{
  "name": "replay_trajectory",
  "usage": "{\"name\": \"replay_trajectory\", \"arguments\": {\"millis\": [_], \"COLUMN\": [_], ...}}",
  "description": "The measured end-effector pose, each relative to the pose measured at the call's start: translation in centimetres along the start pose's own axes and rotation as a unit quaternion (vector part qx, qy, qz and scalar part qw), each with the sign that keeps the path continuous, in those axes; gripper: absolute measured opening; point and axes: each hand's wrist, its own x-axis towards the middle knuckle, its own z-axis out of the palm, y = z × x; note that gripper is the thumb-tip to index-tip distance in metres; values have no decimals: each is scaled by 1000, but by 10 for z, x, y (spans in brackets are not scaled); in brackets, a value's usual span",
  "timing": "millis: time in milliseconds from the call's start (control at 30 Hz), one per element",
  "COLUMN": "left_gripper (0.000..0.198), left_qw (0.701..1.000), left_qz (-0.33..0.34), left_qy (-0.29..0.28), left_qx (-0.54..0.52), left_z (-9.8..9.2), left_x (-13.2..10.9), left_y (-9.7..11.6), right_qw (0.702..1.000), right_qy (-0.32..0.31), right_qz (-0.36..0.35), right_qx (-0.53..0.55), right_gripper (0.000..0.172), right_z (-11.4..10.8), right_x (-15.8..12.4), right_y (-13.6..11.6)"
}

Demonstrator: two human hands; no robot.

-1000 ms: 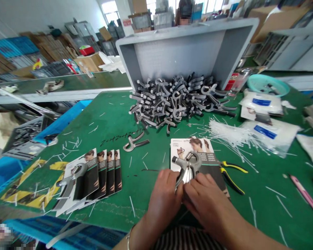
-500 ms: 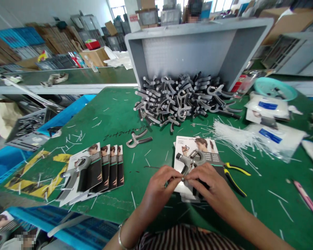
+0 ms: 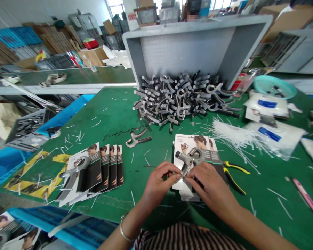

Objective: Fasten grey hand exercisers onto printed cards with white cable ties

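My left hand (image 3: 161,180) and my right hand (image 3: 208,184) meet at the lower end of a grey hand grip strengthener (image 3: 190,159), pinching it between their fingertips. The tool lies over a printed cardboard backing card (image 3: 190,146), and my fingers hide its lower end. Just right of my right hand lie yellow-and-black pliers (image 3: 232,175). Left of my hands are several carded grip strengtheners (image 3: 94,170) in an overlapping row. A loose grip strengthener (image 3: 137,139) lies on the green work mat (image 3: 114,118).
A heap of grey grip strengtheners (image 3: 182,99) spills from a tilted grey bin (image 3: 195,45). White cable ties (image 3: 232,135) and bagged goods (image 3: 271,133) lie to the right, with a teal basin (image 3: 275,86) and a pink utility knife (image 3: 307,201).
My hands have drawn slightly apart and higher on the grip strengthener, showing more of it over the card. The view has shifted a little, and the table items have not moved.
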Motion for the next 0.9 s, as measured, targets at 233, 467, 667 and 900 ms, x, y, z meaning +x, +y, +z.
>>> {"name": "replay_trajectory", "arguments": {"millis": [233, 467, 667, 900], "left_gripper": [6, 3, 3, 4], "left_qw": [999, 1000, 1000, 996], "left_qz": [26, 16, 17, 55], "left_qy": [-22, -2, -10, -8], "left_qx": [34, -8, 14, 66], "left_z": [1, 0, 0, 0], "left_x": [2, 1, 2, 3], "left_y": [9, 6, 8, 12], "right_qw": [1000, 1000, 1000, 999], "right_qy": [8, 2, 4, 20], "right_qz": [7, 6, -1, 6], "right_qx": [-5, 5, 4, 39], "right_gripper": [11, 9, 10, 11], "right_z": [0, -2, 0, 0], "right_x": [3, 2, 2, -1], "right_y": [-4, -3, -2, -1]}}
